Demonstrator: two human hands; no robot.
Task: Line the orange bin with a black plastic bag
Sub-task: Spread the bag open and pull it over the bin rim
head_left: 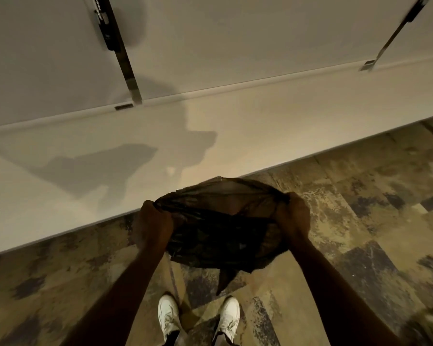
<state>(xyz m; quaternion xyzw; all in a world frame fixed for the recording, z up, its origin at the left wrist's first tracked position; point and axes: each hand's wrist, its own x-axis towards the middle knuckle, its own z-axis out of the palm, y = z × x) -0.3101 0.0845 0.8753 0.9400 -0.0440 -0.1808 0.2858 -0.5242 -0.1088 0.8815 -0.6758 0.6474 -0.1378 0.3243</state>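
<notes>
A thin black plastic bag (220, 228) hangs in the air in front of me, its mouth stretched wide between both hands. My left hand (154, 222) is clenched on the left side of the bag's rim. My right hand (294, 214) is clenched on the right side of the rim. The bag's bottom droops to a point above my feet. No orange bin appears in the head view.
A pale table top (110, 171) runs diagonally just beyond the bag, with a white partition and two metal brackets (125, 61) behind it. Patterned brown carpet (360, 221) covers the floor. My white shoes (169, 318) stand below the bag.
</notes>
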